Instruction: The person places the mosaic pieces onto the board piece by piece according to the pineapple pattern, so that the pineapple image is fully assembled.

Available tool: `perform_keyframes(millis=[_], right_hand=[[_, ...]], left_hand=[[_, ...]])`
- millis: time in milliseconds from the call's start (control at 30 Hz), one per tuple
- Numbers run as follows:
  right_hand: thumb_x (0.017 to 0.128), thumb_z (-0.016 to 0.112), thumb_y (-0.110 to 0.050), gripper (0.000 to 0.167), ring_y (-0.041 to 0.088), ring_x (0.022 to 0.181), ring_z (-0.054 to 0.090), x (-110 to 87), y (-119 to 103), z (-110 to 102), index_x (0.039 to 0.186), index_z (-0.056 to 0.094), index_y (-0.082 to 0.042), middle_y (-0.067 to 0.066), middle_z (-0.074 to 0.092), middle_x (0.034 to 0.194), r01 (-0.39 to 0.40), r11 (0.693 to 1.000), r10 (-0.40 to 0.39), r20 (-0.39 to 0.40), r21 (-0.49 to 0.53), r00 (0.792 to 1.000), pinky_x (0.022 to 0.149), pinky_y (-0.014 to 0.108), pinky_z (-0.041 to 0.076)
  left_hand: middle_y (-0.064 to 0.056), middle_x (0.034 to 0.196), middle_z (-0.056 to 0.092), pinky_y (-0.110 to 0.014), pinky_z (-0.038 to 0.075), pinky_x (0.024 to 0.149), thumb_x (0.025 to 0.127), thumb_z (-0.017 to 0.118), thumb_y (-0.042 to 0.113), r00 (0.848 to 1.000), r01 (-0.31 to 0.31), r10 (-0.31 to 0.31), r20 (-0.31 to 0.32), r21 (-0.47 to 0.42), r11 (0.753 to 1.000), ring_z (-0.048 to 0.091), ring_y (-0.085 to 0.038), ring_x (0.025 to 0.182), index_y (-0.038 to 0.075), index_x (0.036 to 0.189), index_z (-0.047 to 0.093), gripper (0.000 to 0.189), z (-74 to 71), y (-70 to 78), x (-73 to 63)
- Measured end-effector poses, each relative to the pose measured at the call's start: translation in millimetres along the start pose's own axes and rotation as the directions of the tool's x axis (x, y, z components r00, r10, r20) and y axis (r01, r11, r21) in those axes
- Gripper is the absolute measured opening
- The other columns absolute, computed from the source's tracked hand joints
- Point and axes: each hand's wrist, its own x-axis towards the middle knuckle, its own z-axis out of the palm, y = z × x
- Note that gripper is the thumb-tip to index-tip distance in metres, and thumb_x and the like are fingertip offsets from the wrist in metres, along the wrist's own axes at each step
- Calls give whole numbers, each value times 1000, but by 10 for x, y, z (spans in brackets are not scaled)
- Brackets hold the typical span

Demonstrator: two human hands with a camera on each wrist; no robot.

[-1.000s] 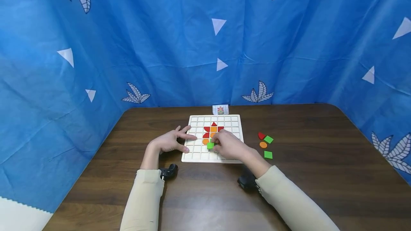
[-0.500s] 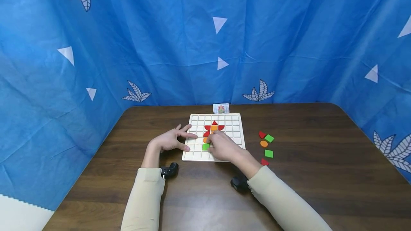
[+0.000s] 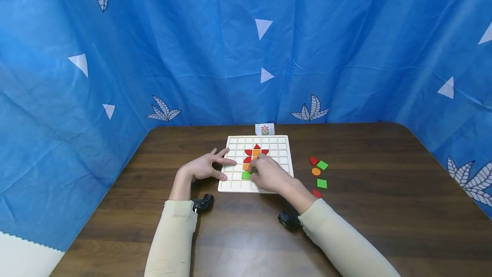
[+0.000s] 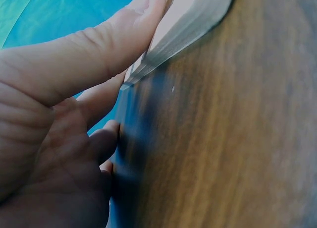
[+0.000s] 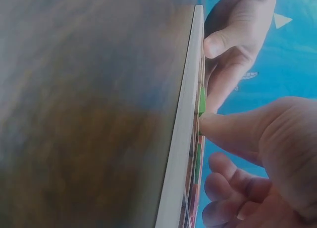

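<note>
A white gridded board (image 3: 235, 186) lies on the table, bearing a pattern of red, orange and green tiles. My right hand (image 3: 270, 175) is over its lower middle with curled fingers, pinching a green square tile (image 3: 246, 175) by its right side. In the right wrist view the thumb (image 5: 223, 126) meets this green tile (image 5: 202, 100) close on the board's surface; another green tile (image 5: 197, 161) shows beside it. The right hand hides part of the pattern. My left hand (image 3: 203, 168) rests spread on the board's left edge, thumb (image 4: 114, 44) and fingers extended.
Right of the board lie loose tiles: two green squares (image 3: 322, 184), an orange round one (image 3: 316, 171) and red ones (image 3: 314, 160). A small pattern card (image 3: 265, 129) stands behind the board. A blue curtain (image 3: 230, 54) surrounds the table's back and sides.
The right hand has brought the green square tile a little left, down into line under the orange round tile. Since half a second ago it has barely shifted. The left hand has stayed put.
</note>
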Motion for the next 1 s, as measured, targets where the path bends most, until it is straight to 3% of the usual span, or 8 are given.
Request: perform_keyframes(millis=[300, 533, 767, 1000], right_hand=[[89, 75, -9, 14, 15, 86, 55, 10, 40, 6, 102, 80, -11, 2, 67, 95, -7, 1000, 7, -10, 18, 1000, 78, 33, 51], [90, 78, -14, 10, 15, 84, 55, -106, 136, -136, 99, 80, -12, -1, 66, 91, -32, 997, 31, 7, 74, 999, 77, 33, 50], [90, 80, -19, 20, 18, 96, 58, -344, 417, -390, 109, 78, -15, 1, 68, 105, -116, 990, 113, 36, 81, 993, 78, 30, 52], [92, 77, -12, 23, 19, 87, 57, -614, 811, -645, 115, 76, -10, 6, 69, 108, -133, 988, 132, 12, 79, 991, 71, 31, 51]], left_hand=[[2, 174, 19, -71, 8, 123, 85, 85, 24, 1000, 4, -4, 7, -9, 1000, -10, -39, 161, 31, 136, 69, 55, -17, 30, -16], [3, 174, 20, -71, 7, 123, 83, 86, 23, 999, 31, -32, -9, -36, 999, -11, -37, 161, 32, 134, 71, 53, 15, 32, -10], [4, 173, 21, -71, 9, 124, 83, 86, 22, 999, 40, -40, -18, -37, 999, -10, -36, 161, 32, 133, 71, 54, 36, 28, -4], [2, 174, 20, -70, 11, 124, 84, 85, 21, 999, 36, -36, -16, -26, 999, -10, -37, 161, 31, 135, 70, 55, 24, 44, -9]])
